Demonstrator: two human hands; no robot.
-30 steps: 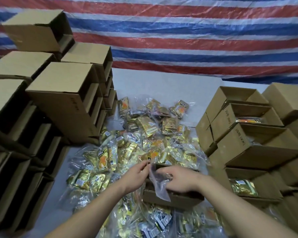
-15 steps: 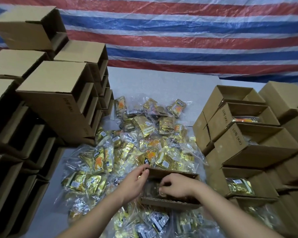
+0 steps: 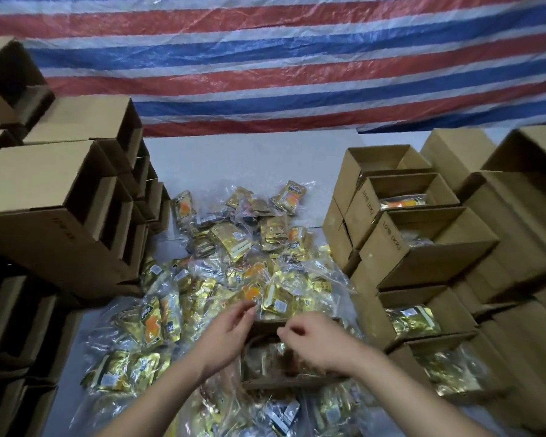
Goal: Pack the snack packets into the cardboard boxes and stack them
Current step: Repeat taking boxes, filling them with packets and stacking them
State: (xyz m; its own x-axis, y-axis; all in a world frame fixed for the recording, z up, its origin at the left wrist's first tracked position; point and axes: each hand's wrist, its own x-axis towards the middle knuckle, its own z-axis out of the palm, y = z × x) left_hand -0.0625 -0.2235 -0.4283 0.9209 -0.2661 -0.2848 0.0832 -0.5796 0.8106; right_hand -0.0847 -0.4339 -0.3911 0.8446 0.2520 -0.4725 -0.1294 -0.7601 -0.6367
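A pale grey table (image 3: 252,159) is carrying everything, w/ a red, white & blue striped tarp (image 3: 297,67) hanging behind it as the backdrop; no other wall is showing. A big heap of snack packets (image 3: 234,247), gold foil in clear plastic bags, is sprawling across the middle of the table from the far centre down to the near edge. An open cardboard box (image 3: 284,364) is sitting in the near part of that heap, packets lying around it on all sides; its inside is blurred, though sth gold seems to be lying in it. The left hand (image 3: 226,334) is hovering at the box's left rim, fingers apart & relaxed, gripping nothing. The right hand (image 3: 312,340) is hanging over the box opening w/ fingers loosely curled; can't tell whether it's pinching anything, the fingertips are too blurred. Stacks of boxes lying on their sides (image 3: 60,209) are lining the left of the table, openings facing right & dark inside. On the right, stacked open-top boxes (image 3: 423,244) are standing in steps, several showing gold packets inside, one showing orange. More closed-looking cartons (image 3: 524,190) are piling up at the far right edge.
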